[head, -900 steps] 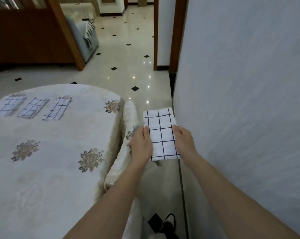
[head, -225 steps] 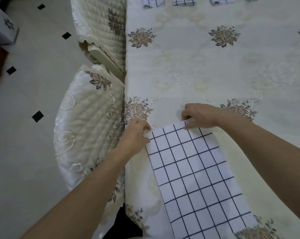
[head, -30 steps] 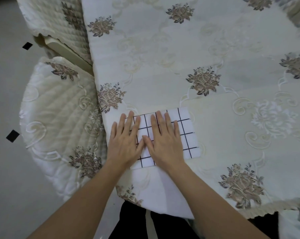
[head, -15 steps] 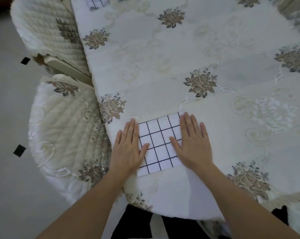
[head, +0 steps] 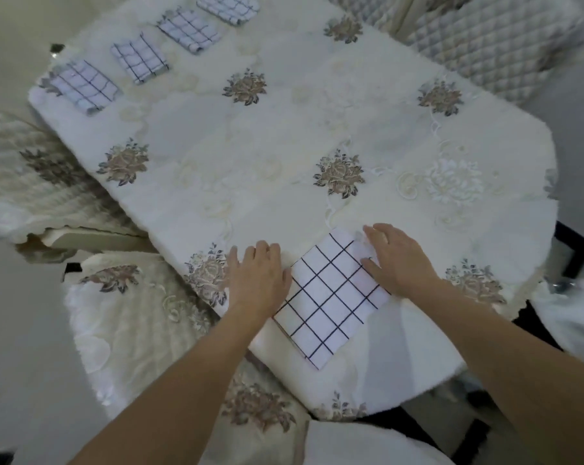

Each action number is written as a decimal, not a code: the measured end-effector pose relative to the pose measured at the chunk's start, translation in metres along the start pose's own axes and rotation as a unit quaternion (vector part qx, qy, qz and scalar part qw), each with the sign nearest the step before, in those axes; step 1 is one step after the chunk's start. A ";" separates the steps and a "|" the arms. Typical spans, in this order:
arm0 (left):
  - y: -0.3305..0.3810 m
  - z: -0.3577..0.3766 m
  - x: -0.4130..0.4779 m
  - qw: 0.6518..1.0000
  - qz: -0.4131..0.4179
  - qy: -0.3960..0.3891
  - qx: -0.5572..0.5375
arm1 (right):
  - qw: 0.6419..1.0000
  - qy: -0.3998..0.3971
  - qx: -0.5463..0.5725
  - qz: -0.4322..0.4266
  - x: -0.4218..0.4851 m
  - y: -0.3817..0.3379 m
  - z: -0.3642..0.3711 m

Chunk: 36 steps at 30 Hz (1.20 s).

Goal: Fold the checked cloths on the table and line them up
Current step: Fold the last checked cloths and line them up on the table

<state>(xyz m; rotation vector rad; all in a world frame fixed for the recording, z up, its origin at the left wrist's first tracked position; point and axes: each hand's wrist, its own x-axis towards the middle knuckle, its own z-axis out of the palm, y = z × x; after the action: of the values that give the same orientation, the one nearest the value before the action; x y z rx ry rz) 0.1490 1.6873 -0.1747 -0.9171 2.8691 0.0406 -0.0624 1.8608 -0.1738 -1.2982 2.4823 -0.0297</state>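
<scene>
While both hands lie flat, notes from the head view, the only one: checked cloth [head: 330, 297] sits at the near edge of the table [head: 283, 129], folded to a rectangle and turned askew to that edge, one corner close to the drop. Left hand [head: 257, 276] rests palm down on the table just beside the cloth's left side, fingers straight and together, thumb about touching its border, grasping nothing. Right hand [head: 398, 260] presses on the cloth's far right corner, fingers straight and a little spread, nothing pinched. Along the table's far left side: four folded cloths [head: 139, 62] in a row, evenly gapped, none touching. No unfolded cloth shows on the table. Quilted chair [head: 132, 330] tucked at the table's left side; second chair [head: 485, 38] beyond its far right corner. Judgement: task well along, with four cloths done and lined up and a fifth folded and being smoothed. Likely left: perhaps one more fold to match the row, then carry it to the table's far side and set it at the row's end. Whether more cloths wait off the table, cannot tell.
</scene>
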 end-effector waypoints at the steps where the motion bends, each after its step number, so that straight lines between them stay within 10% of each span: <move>1: -0.002 -0.002 0.013 0.999 0.042 0.006 -0.013 | 0.999 0.021 0.019 0.039 -0.006 -0.001 -0.002; 7: 0.029 -0.021 0.092 0.934 0.353 -0.044 -0.022 | 0.970 0.015 0.116 0.215 -0.049 -0.013 0.010; 14: 0.075 -0.030 0.143 0.841 0.529 -0.065 0.094 | 0.943 0.040 0.185 0.274 -0.045 -0.014 0.018; 36: 0.109 -0.038 0.167 0.845 0.447 -0.283 0.077 | 0.937 -0.044 0.270 0.219 -0.029 0.005 0.011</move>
<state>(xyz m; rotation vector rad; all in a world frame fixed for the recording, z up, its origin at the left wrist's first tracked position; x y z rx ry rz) -0.0530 1.6781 -0.1605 0.4593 2.3980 0.1374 -0.0473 1.8887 -0.1769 -0.5016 2.3836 -0.4948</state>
